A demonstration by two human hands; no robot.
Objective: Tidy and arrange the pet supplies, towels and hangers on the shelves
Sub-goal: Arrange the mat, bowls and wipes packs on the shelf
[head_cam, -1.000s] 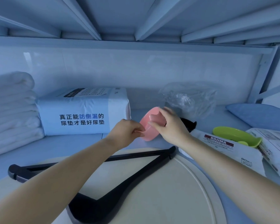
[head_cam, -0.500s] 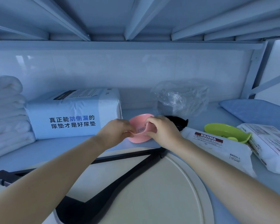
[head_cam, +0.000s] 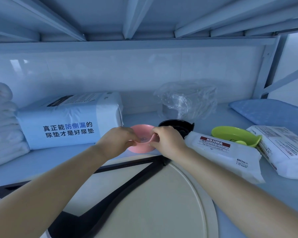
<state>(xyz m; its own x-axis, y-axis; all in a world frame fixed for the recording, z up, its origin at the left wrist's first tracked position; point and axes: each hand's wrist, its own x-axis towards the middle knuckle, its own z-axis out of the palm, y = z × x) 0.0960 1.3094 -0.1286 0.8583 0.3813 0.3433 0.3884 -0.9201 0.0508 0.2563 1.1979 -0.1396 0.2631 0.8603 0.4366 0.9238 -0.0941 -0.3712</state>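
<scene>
Head view: where does the pink bowl (head_cam: 142, 130) lie from the hands?
— Straight ahead and between them, upright on the shelf (head_cam: 41, 162). The left hand (head_cam: 117, 140) and right hand (head_cam: 169, 141) each pinch its near rim with curled fingers and thumb, so neither is nearer.
— Any long axis to mind?
— None; it is round. What counts is the gap it stands in. The pad pack (head_cam: 70, 121) is near on the left. The black bowl (head_cam: 176, 124) is just behind on the right, partly hidden by the right hand, so whether the bowls touch cannot be told.
— And the near side?
— A hanger (head_cam: 124, 189) lies across a round board (head_cam: 162, 203), just before the bowl.
— Room elsewhere?
— Little to the right: wipes (head_cam: 220, 157) and a green bowl (head_cam: 230, 134) fill it. The shelf looks smooth, so the bowl would probably slide easily. The frame overhead sits low, so any lift should stay small.
</scene>
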